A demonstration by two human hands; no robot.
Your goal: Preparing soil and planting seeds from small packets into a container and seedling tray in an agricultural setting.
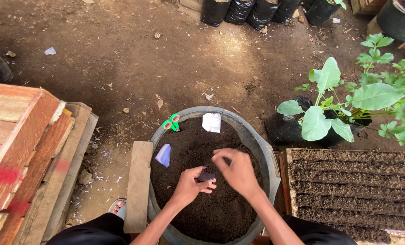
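A round grey basin (pixel 252 136) full of dark soil sits in front of me. Over the soil, my left hand (pixel 191 183) pinches a small dark bag (pixel 206 176). My right hand (pixel 236 170) hovers just right of it, fingers curled toward the bag's top edge. Whether the right fingers touch the bag is unclear. Green-and-red scissors (pixel 171 122) stick out of the soil at the basin's far left rim. A white packet (pixel 211 122) lies at the far edge and a pale blue piece (pixel 164 155) on the left.
A wooden plank (pixel 138 186) lies left of the basin, with stacked boards (pixel 25 149) further left. A tray of soil rows (pixel 352 190) sits at right, behind it a leafy plant in a black bag (pixel 286 129). Black grow bags (pixel 247 11) stand at the back.
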